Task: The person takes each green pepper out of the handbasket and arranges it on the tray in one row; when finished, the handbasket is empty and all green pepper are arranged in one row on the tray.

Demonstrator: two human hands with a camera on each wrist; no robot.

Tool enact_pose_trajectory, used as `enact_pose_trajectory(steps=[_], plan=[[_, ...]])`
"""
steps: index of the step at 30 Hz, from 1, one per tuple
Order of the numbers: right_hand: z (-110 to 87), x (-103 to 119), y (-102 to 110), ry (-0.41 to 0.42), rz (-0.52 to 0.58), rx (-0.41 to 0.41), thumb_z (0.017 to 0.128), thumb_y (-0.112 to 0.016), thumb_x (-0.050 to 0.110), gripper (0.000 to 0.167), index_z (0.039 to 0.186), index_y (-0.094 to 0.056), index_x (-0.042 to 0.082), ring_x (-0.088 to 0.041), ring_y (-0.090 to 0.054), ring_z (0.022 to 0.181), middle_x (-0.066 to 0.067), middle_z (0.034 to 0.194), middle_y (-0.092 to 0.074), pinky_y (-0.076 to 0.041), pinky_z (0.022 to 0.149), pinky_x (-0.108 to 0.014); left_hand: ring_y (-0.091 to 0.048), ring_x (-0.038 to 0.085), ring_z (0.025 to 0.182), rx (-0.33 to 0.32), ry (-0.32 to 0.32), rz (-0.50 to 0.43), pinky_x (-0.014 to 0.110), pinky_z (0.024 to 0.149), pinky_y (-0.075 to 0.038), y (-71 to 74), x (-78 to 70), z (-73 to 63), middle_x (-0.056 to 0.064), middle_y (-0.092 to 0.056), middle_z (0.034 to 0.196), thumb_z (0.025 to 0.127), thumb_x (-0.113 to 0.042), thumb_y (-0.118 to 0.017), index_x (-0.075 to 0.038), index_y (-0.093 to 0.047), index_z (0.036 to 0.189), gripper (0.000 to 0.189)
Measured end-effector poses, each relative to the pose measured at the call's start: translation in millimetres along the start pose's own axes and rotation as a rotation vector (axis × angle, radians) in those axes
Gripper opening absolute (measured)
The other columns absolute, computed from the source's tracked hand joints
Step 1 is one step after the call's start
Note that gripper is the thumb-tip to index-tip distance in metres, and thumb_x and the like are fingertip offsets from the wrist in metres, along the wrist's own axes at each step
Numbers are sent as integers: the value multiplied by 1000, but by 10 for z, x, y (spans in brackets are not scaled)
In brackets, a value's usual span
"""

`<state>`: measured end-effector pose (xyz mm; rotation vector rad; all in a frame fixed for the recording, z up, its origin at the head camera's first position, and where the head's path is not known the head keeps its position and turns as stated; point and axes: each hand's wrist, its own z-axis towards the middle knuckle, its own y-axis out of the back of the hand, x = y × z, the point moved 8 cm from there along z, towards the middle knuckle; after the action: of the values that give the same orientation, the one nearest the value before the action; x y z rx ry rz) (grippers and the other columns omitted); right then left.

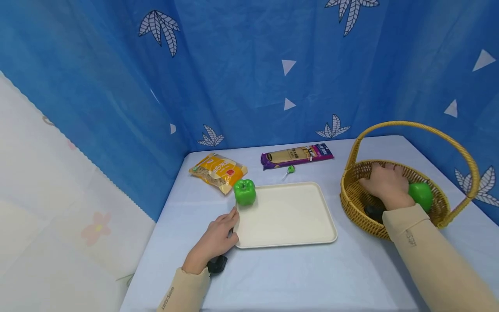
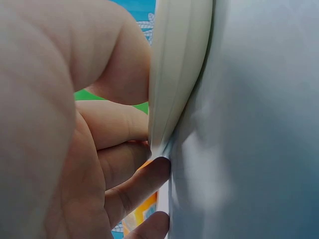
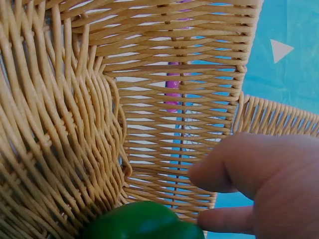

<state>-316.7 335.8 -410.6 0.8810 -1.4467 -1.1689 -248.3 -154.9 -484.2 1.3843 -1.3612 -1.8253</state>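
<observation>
My left hand touches the left rim of a cream rectangular tray, thumb and forefinger against its edge. In the left wrist view, the thumb and fingers meet the tray's side wall, and lower fingertips reach the tabletop. A green bell pepper sits at the tray's far left corner. My right hand is inside a wicker basket, fingers spread toward its far wall. Right of that wrist lies a glossy green object, its lower part hidden. The right wrist view shows no object between the visible fingers.
An orange snack bag lies at the back left. Behind the tray are a purple-ended noodle packet and a small green-topped piece. The basket's tall arched handle rises around the right arm. Blue curtains hang behind the table.
</observation>
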Motion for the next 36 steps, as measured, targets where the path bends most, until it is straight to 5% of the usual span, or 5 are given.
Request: enact_pose_trajectory(steps=[12, 19, 23, 31, 36], plan=[[21, 32, 64, 56, 66, -102, 94, -59, 17, 42, 115, -59, -19, -65, -48, 105, -40, 104, -63, -29, 99, -71, -39, 37, 148, -2, 0, 1, 61, 116, -33, 16, -23, 0, 13, -29, 168, 93, -17, -55, -2, -42, 156, 66], [7, 77, 112, 83, 220, -148, 95, -54, 8, 47, 134, -50, -17, -56, -58, 98, -43, 123, -55, -51, 67, -55, -40, 37, 148, -2, -2, 8, 60, 116, -34, 9, -14, -2, 12, -29, 168, 93, -18, -55, -3, -42, 156, 66], [4, 54, 138, 54, 240, -169, 96, -54, 10, 46, 134, -51, -16, -59, -48, 111, -43, 126, -49, -47, 79, -60, -40, 36, 148, -2, -3, 8, 60, 116, -34, 13, -18, 2, 11, -28, 168, 92, -19, -55, -4, -41, 156, 67], [56, -6, 12, -13, 80, -25, 103, -54, 29, 63, 141, -45, -20, -65, -44, 121, -44, 133, -50, -26, 109, -73, -41, 37, 147, -9, -10, 0, 60, 116, -34, 17, -30, 3, 13, -30, 168, 93, -18, -56, -3, -43, 155, 66], [72, -47, -32, -49, 117, 15, 100, -60, 43, 69, 128, -54, -20, -52, -56, 99, -39, 110, -59, -49, 83, -61, -40, 36, 148, -7, -4, -6, 59, 117, -33, 22, -37, -5, 11, -29, 168, 93, -18, -56, -4, -43, 156, 66]])
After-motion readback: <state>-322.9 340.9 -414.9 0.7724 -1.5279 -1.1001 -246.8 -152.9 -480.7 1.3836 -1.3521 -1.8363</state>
